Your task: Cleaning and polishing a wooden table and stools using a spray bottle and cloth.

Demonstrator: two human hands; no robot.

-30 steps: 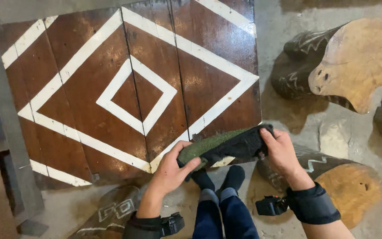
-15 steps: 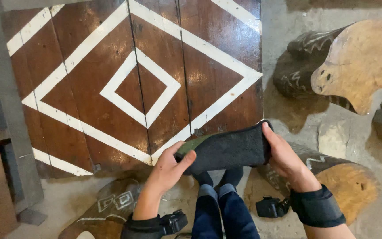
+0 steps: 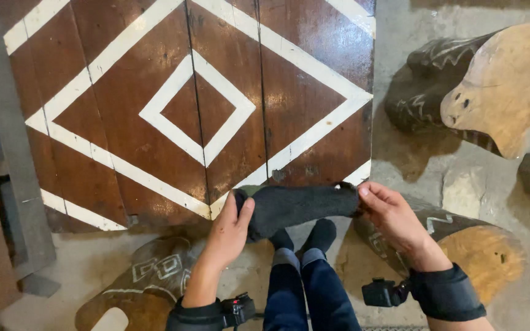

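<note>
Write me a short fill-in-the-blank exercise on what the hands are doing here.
1. Both hands hold a dark grey ____ stretched between them.
2. The left hand grips its ____ end.
3. The brown wooden table is painted with white ____ shapes.
4. The right hand wears a black ____ at the wrist.

Missing words: sock; left; diamond; band

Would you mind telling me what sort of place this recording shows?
Probably a rustic sitting area or workshop corner: a brown plank table painted with white diamonds, carved log stools and a bare concrete floor. Both hands, left and right, hold a dark sock.
</note>
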